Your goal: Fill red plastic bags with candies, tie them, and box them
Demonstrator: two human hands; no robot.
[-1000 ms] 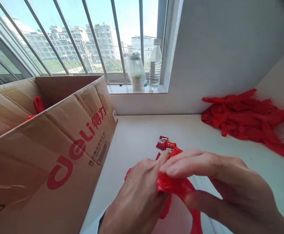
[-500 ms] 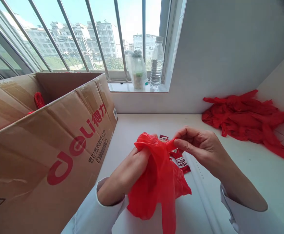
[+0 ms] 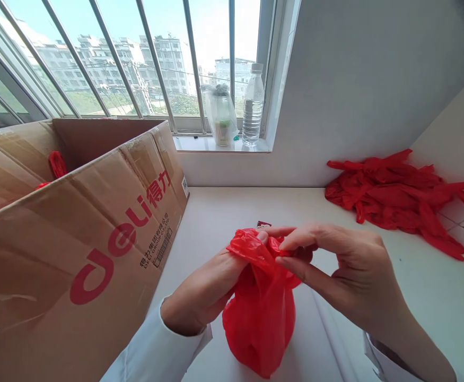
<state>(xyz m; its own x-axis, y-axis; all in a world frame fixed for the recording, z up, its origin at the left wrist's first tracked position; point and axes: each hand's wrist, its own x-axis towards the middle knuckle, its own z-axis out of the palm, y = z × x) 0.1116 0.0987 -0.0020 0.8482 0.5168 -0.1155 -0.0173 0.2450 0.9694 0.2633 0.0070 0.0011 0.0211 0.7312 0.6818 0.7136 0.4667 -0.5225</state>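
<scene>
A thin red plastic bag (image 3: 260, 323) hangs in front of me, its top gathered and twisted between my hands. My left hand (image 3: 211, 281) is closed around the gathered neck, with some of its fingers hidden by the plastic. From the right, my right hand (image 3: 335, 260) pinches a bunched part of the bag between thumb and fingers. Behind the hands, a small dark red printed packet (image 3: 264, 224) lies on the white table, mostly covered from view.
On the left stands a large open cardboard box (image 3: 108, 233) with red plastic inside. A heap of red bags (image 3: 394, 196) lies at the back right by the wall. On the windowsill are a water bottle (image 3: 253, 109) and a bagged container (image 3: 222, 119).
My right hand has moved inward and closer to the left hand. The long strip of bag that hung down in front is gone from view, and the packets behind are now mostly covered.
</scene>
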